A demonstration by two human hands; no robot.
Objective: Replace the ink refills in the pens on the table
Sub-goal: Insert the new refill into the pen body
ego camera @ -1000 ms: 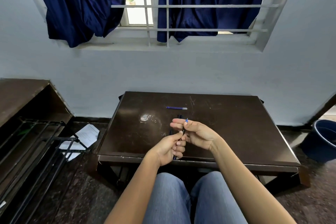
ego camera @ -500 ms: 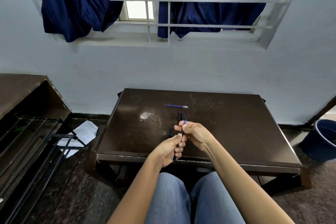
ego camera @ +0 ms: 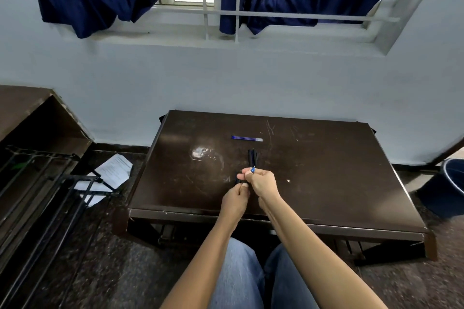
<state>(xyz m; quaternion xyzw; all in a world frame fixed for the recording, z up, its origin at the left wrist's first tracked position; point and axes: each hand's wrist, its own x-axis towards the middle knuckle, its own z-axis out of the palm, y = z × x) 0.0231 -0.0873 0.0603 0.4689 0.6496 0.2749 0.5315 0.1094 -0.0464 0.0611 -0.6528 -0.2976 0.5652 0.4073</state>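
Both hands meet over the middle of the dark brown table (ego camera: 326,170). My left hand (ego camera: 234,199) grips a dark pen barrel, mostly hidden in the fist. My right hand (ego camera: 261,182) pinches a thin blue refill (ego camera: 253,169) whose tip sticks up above the fingers. The refill appears to run down into the barrel; the joint is hidden. Two dark pens (ego camera: 252,157) lie side by side on the table just beyond my hands. Blue refills (ego camera: 246,138) lie crosswise farther back.
A shiny smear (ego camera: 200,153) marks the table's left half. Left of the table stand a black metal rack (ego camera: 50,195), papers (ego camera: 110,173) on the floor and a wooden unit (ego camera: 30,113). A blue bucket (ego camera: 449,183) sits at the right. My knees are under the table's near edge.
My right hand has moved down toward my left hand, so less of the blue refill shows above the fingers. The head view has tilted down slightly.
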